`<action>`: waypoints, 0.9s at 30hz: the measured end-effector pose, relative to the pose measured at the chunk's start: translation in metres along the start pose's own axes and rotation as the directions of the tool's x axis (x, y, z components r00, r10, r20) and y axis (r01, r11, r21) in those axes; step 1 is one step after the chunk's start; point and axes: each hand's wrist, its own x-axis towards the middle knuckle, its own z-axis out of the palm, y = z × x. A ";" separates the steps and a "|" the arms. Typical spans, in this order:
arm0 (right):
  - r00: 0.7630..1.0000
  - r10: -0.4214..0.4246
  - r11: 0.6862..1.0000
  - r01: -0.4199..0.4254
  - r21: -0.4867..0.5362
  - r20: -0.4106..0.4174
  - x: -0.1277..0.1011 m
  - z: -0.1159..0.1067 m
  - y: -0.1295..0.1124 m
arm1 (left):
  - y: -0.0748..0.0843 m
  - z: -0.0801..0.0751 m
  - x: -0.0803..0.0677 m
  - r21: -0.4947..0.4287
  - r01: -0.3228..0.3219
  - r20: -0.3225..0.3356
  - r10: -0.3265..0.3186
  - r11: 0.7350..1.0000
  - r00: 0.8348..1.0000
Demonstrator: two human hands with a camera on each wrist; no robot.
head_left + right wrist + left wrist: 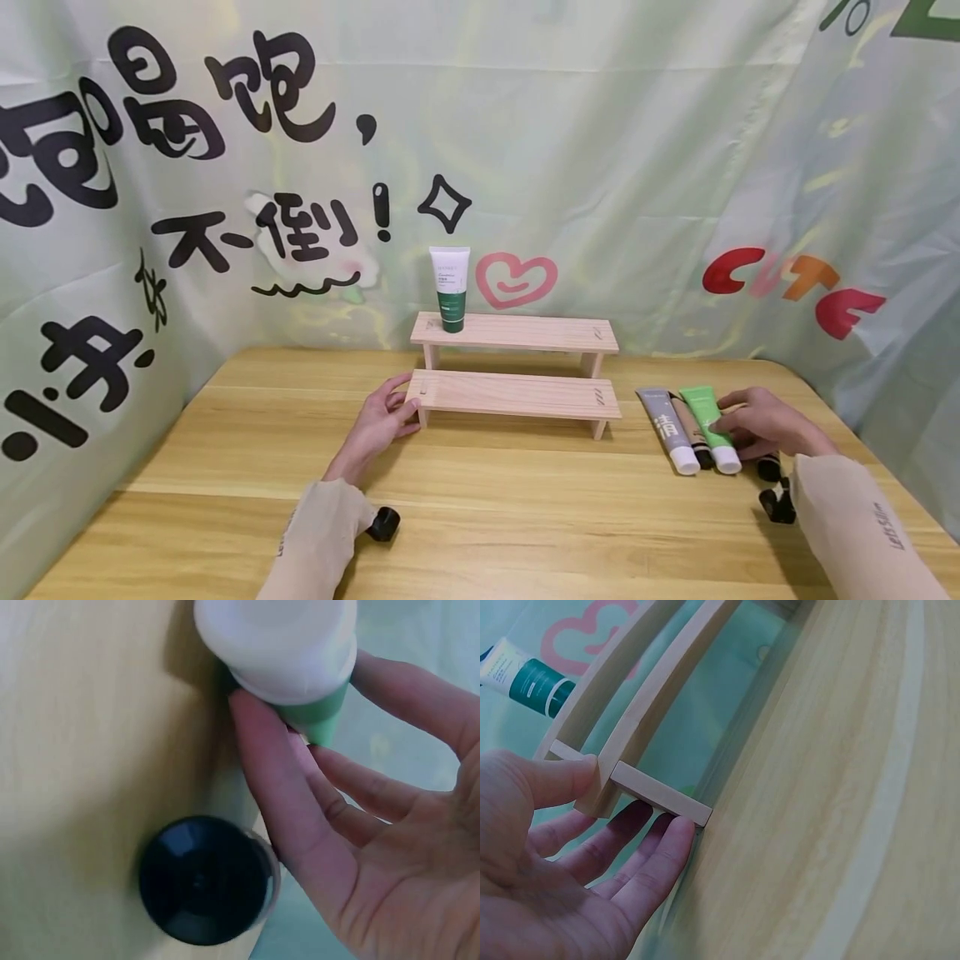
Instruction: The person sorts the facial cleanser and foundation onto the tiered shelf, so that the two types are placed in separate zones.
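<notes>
Fingers of the right hand (757, 425) pinched the green tube (708, 427) lying on the bench (480, 508) beside the rack (516, 393), which the spread left hand (378, 425) steadied; a firm grip near the cap seemed wisest.

**Hands at a wooden step shelf and a row of tubes**

A two-step wooden shelf (516, 392) stands on a wooden table (480, 500) before a printed green backdrop (600, 167). A white and dark green tube (450, 288) stands upright at the left end of the upper step. The left hand (378, 425) touches the left end of the lower step. Right of the shelf lie a grey tube (667, 429), a brown tube (693, 437) and a green tube (708, 425) side by side; the right hand (765, 425) rests on the green one.
</notes>
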 end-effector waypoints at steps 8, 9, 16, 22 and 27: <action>0.998 -0.053 0.998 0.053 0.014 -0.041 -0.005 -0.008 -0.008 | -0.001 -0.001 0.001 0.002 0.003 0.000 -0.003 1.000 1.000; 0.997 -0.064 0.998 0.065 0.020 -0.047 -0.006 -0.010 -0.010 | -0.001 -0.001 0.001 0.003 0.005 -0.001 -0.005 1.000 1.000; 0.993 -0.112 0.989 0.115 0.089 -0.041 -0.007 -0.015 -0.024 | -0.001 -0.001 0.002 0.009 0.009 -0.006 -0.009 1.000 1.000; 0.987 -0.154 0.979 0.160 0.128 -0.053 -0.008 -0.015 -0.043 | -0.002 0.000 0.002 -0.001 -0.009 0.013 0.009 1.000 1.000; 0.976 -0.201 0.963 0.212 0.166 -0.081 -0.006 -0.011 -0.063 | -0.002 -0.001 0.002 -0.002 0.005 0.005 -0.005 1.000 1.000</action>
